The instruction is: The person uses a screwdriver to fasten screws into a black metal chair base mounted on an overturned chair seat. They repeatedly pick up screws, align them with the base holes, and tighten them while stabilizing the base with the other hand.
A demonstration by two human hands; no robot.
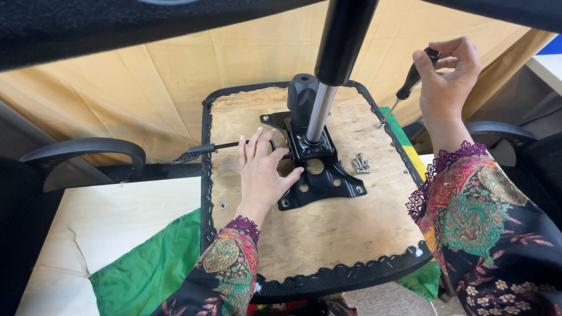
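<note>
An upturned chair seat [328, 234] with a bare plywood underside lies on the table. A black metal mounting plate [319, 178] sits on the wood, and a gas cylinder [322, 111] rises from it toward the camera. My left hand [263, 172] rests flat on the wood against the plate's left edge, fingers spread, holding nothing. My right hand [448, 73] is raised at the seat's far right corner, closed around a black-handled screwdriver [410, 85] whose tip points down at the seat edge. A small pile of screws [360, 164] lies right of the plate.
A black lever [205, 151] sticks out left from the plate. Black armrests stand at the left [82, 152] and the right [497, 131]. A green cloth [146, 263] lies under the seat on a pale table [99, 216]. A tan sheet [146, 88] hangs behind.
</note>
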